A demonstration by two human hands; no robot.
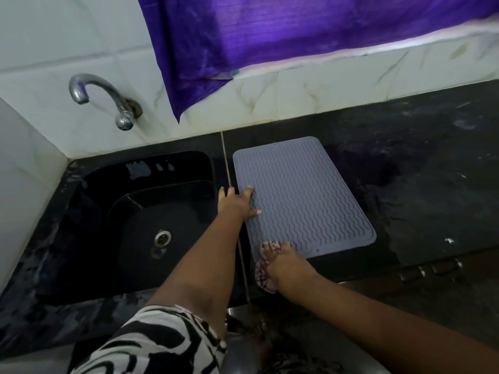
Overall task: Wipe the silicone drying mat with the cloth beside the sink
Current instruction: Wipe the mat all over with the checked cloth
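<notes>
- Fingers of the left hand (pixel 237 202) are lying fairly straight across the left edge of the silicone drying mat (pixel 305 195), pressing down and gripping nothing; this is likely pinning the mat so it is not sliding under the wiping.
- Right hand (pixel 283 265) is bunching the patterned cloth (pixel 266 268) in curled fingers, and the cloth is touching the mat's near left corner, which looks like a stroke beginning or ending at that edge.
- Mat is lying flat on the dark tabletop (pixel 418 184), just beside the black sink (pixel 135 211) and apart from the tiled wall behind it.
- Ridged wavy surface of the mat is probably calling for firm pressure, since dirt or water could be sitting in the grooves; whether it is wet I cannot tell.
- Most of the mat is lying beyond the cloth, so the wiping seems to be at one end of its reach.
- Tap (pixel 108 101) is hanging over the sink, and a purple curtain (pixel 270 36) is draping down the wall above the mat.
</notes>
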